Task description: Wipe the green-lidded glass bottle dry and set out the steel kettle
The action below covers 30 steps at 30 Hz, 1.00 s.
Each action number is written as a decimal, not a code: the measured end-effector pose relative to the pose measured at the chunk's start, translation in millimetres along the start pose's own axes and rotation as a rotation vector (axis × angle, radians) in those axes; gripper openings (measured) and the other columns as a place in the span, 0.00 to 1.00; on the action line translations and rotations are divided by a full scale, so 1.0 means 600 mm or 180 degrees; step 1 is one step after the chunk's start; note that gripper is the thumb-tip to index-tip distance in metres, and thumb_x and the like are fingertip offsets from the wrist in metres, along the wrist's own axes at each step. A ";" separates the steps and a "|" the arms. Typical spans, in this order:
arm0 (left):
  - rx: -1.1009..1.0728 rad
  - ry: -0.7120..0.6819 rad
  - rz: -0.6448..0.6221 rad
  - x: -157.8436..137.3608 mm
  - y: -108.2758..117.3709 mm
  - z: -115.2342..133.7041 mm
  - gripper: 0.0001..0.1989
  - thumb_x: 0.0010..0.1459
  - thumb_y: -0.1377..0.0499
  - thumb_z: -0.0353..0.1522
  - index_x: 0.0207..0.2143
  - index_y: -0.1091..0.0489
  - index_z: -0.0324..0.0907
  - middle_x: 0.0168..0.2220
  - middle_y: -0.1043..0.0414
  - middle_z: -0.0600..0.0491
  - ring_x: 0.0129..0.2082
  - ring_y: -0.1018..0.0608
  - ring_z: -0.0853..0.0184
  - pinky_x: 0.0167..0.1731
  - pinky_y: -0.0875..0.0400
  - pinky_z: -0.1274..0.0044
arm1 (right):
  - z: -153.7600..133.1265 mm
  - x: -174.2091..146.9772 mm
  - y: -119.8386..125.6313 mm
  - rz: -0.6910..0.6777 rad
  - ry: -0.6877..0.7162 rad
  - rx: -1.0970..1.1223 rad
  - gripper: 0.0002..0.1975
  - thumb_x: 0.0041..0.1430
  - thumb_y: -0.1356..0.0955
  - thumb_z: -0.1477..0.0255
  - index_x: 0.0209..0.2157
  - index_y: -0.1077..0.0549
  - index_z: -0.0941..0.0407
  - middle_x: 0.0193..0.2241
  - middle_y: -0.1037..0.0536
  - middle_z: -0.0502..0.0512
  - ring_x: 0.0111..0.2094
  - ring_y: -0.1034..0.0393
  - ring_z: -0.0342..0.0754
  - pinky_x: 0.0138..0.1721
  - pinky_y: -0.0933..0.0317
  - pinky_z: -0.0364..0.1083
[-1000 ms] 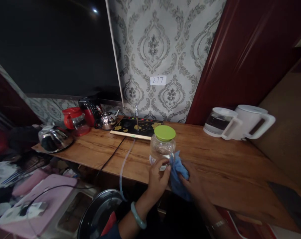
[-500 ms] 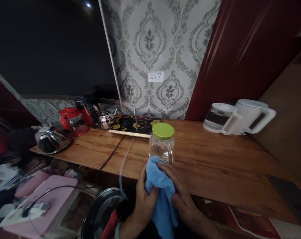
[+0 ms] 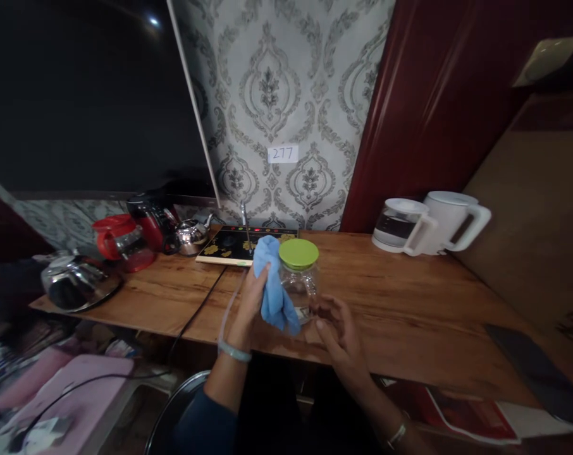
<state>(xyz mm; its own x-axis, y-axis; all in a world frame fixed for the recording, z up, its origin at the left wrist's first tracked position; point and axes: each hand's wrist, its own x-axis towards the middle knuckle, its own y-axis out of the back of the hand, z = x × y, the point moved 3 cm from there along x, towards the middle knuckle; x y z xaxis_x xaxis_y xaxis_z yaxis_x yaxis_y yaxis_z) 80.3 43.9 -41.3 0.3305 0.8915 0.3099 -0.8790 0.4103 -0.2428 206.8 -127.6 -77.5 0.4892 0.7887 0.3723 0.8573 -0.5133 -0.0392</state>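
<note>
At the near edge of the wooden worktop (image 3: 410,316), the left hand (image 3: 251,297) has its fingers clamped on a blue cloth (image 3: 272,284) pressed to a glass jar (image 3: 301,284) (green lid (image 3: 298,253)), while the right hand (image 3: 336,322), fingers apart, hovers beside its base.

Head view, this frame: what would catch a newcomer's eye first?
The glass jug with the bright green lid stands near the front edge of the wooden table. The left hand presses a blue cloth to the jug's left side, while the right hand is open just right of its base. Two white-handled jugs stand at the far right by the dark red panel.
</note>
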 end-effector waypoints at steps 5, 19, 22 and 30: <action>0.0383 0.0248 0.0507 -0.058 0.031 -0.051 0.33 0.61 0.39 0.52 0.62 0.32 0.43 0.61 0.27 0.45 0.63 0.27 0.54 0.66 0.35 0.64 | 0.000 0.028 -0.028 0.0002 -0.0252 0.0489 0.17 0.62 0.30 0.52 0.37 0.24 0.51 0.32 0.19 0.54 0.36 0.23 0.53 0.37 0.29 0.49; 0.1497 0.0370 0.0883 -0.127 0.021 -0.107 0.40 0.43 0.31 0.48 0.57 0.35 0.41 0.44 0.22 0.46 0.47 0.19 0.50 0.53 0.26 0.58 | 0.004 0.080 -0.035 0.0089 -0.0382 0.1087 0.28 0.53 0.29 0.41 0.26 0.31 0.54 0.16 0.41 0.41 0.18 0.50 0.39 0.20 0.55 0.42; 0.1422 0.0427 0.0874 -0.131 0.000 -0.105 0.39 0.42 0.32 0.46 0.55 0.34 0.40 0.43 0.22 0.46 0.45 0.19 0.51 0.51 0.25 0.59 | 0.009 0.082 -0.013 0.0227 -0.0426 0.1126 0.29 0.50 0.27 0.41 0.25 0.32 0.54 0.15 0.43 0.40 0.17 0.52 0.38 0.19 0.57 0.41; 0.0953 0.0287 0.0203 -0.115 -0.083 -0.124 0.38 0.48 0.34 0.46 0.59 0.37 0.42 0.49 0.23 0.45 0.51 0.20 0.54 0.55 0.27 0.63 | 0.018 0.097 0.066 0.0740 -0.0313 0.0935 0.28 0.50 0.26 0.43 0.23 0.33 0.53 0.15 0.42 0.40 0.17 0.52 0.38 0.18 0.57 0.41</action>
<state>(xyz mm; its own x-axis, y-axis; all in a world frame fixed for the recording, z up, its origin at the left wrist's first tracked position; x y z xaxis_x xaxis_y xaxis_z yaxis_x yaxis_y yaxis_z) 126.8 -23.6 -119.0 0.2889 0.9325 0.2168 -0.9566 0.2902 0.0263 270.9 -98.3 -67.3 0.6767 0.6988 0.2320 0.7242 -0.5746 -0.3814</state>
